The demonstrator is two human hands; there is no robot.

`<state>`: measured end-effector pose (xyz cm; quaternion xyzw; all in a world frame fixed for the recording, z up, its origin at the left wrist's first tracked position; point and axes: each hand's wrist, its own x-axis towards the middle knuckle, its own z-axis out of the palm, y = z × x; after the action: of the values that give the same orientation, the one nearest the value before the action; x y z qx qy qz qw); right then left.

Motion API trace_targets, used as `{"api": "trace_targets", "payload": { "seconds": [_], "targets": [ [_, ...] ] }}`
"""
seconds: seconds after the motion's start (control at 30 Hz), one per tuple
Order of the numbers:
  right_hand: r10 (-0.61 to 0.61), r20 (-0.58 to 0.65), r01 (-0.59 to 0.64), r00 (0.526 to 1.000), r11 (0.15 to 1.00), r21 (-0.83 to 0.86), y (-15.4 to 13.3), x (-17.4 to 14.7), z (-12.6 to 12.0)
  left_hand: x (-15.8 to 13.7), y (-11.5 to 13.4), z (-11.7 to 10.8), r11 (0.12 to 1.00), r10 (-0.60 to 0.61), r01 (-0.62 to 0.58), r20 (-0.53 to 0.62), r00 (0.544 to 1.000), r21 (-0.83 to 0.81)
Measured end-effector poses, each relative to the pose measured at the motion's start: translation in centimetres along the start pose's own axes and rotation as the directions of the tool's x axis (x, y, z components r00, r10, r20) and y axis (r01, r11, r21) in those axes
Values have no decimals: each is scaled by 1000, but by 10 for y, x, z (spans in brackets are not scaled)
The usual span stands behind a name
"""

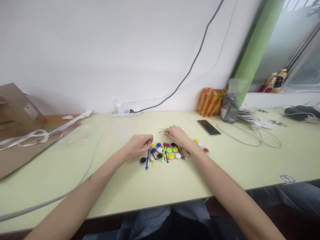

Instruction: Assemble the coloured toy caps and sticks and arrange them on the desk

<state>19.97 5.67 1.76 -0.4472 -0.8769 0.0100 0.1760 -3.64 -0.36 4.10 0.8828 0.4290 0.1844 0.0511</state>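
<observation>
My left hand [140, 145] is closed, its fingers curled together at the left end of a group of small parts. Whatever it may hold is too small to make out. Behind the group, my right hand [176, 135] pinches a thin red arrow [161, 131], and a bright green piece [166, 128] shows at its fingertips. Between and below the hands lie several round, coloured discs on clear bases, among them a black disc [143, 160] and a yellow disc [171, 155]. Plastic arrows lie across them, including a blue arrow [147, 160] and a yellow arrow [164, 150].
A phone [209, 127] lies right of my hands, near a striped bag [210, 101], a grey pouch [229, 108] and loose cables. Against the wall is a power strip [126, 113]. Cardboard [22, 140] covers the left end, and a grey cable [75, 186] crosses the table [120, 196].
</observation>
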Motion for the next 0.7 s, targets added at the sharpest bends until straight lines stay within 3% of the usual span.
{"api": "trace_targets", "payload": {
  "seconds": [0.17, 0.27, 0.33, 0.47, 0.6, 0.7],
  "targets": [
    [-82, -67, 87, 994, 993, 79, -22, 0, 5, -6, -1, -21, 997, -71, 71, 157, 985, 11],
    [-145, -88, 152, 986, 985, 84, -39, 1, 9, -12, -9, -37, 965, -201, 250, 386, 900, -80],
    [-185, -96, 193, 978, 978, 85, -50, 1, 10, -15, -14, -43, 939, -201, 311, 499, 843, -145],
    [-277, -76, 283, 958, 955, 91, -65, -3, 5, -15, -17, -37, 935, -195, 331, 595, 780, -128],
    [-322, -17, 322, 946, 940, 110, -73, -9, -2, -14, -14, -23, 946, -165, 296, 594, 787, -131],
    [-263, 20, 260, 964, 959, 112, -77, -13, -6, -12, -11, -16, 964, -214, 264, 500, 839, -32]
  ]
}}
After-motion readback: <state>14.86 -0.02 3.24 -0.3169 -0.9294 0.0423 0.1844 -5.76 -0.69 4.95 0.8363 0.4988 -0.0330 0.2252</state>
